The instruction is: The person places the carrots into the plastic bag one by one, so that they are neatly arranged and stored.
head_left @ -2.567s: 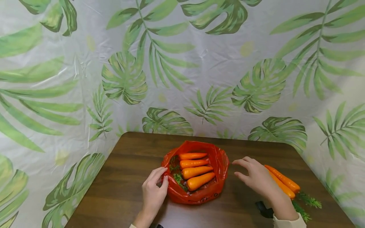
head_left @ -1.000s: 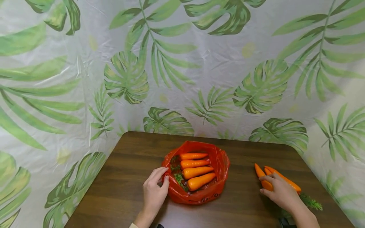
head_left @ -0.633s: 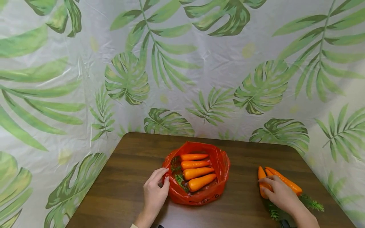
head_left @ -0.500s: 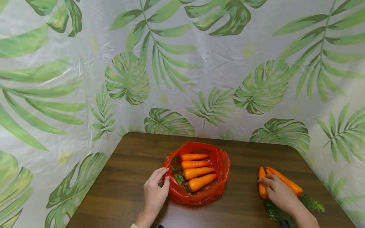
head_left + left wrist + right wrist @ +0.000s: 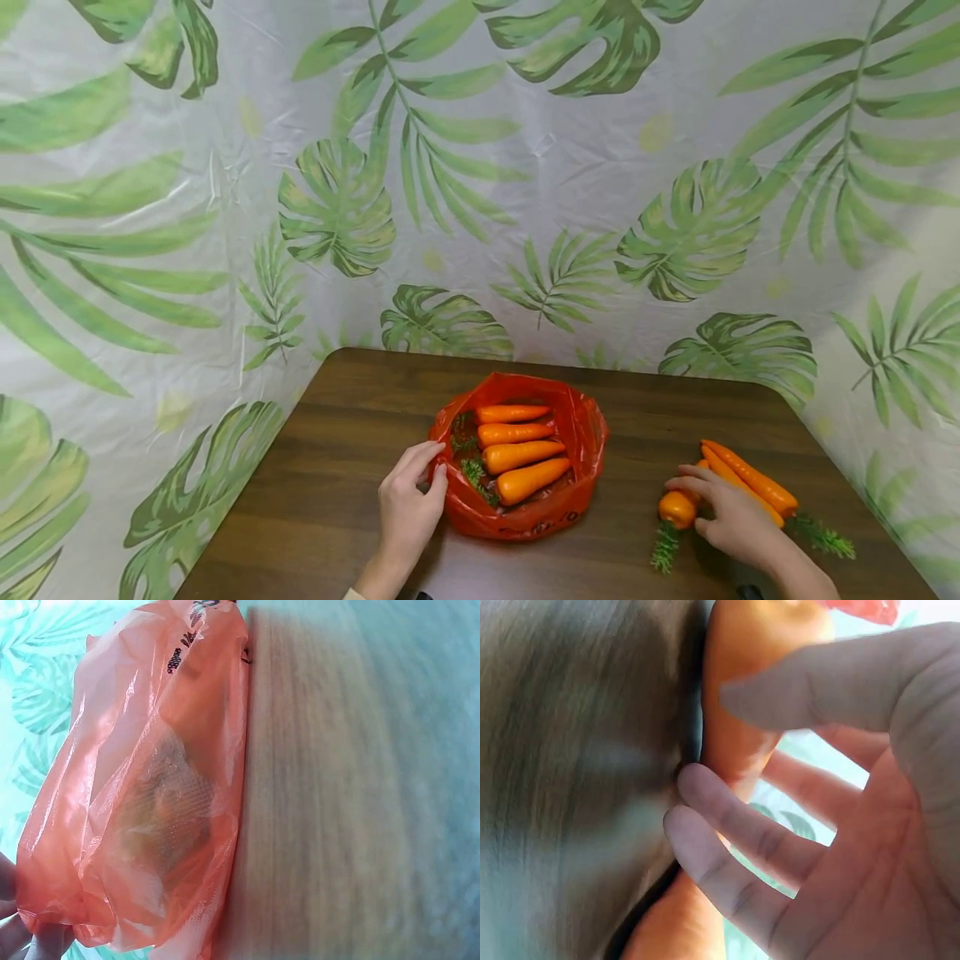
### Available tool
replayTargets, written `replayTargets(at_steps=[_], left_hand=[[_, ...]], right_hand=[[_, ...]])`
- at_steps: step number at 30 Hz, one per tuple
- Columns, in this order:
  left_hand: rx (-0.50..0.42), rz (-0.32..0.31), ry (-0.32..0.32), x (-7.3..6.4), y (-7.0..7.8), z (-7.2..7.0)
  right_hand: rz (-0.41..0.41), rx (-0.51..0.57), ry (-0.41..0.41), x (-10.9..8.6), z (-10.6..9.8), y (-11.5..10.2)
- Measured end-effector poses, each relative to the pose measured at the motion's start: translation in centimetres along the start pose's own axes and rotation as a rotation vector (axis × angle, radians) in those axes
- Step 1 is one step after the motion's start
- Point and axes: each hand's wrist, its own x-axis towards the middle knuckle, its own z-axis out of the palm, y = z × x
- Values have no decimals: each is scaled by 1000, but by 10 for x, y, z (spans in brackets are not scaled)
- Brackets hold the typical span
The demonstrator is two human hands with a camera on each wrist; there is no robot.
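Pinching bag of four carrots by rim with left hand — gripping loose carrot with right hand — close beside another pair on table.

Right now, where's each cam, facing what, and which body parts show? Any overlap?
Head: on the head, facing forward and down at table, red bag and carrots; left hand and right hand show.
Left wrist: on that wrist, facing the bag's side, rolled sideways; fingers show lower left.
Right wrist: on that wrist, facing a held carrot, also rolled; thumb, more fingers and palm show.
Shared: head and left wrist both see bag and left hand; head and right wrist, right hand and held carrot.
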Motion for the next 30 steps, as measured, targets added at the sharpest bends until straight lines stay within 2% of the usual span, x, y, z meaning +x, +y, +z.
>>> replayTargets(at_steps=[7,15,20,25,30], left_hand=[[11,-11,-4,0,1,-1],[11,-1,2,-1,1,0],[15,-7,6,-1,2,-1],[8,-14,6,0,2,-1],[10,12,18,0,2,0]], right_hand=[[-19,-40,36,1,4,-6],[11,-171,78,5,8,-16],[-8,-214,112,6,13,-22],[9,-208,75,10,15,-30],[51,-199,28,11,14,-35]])
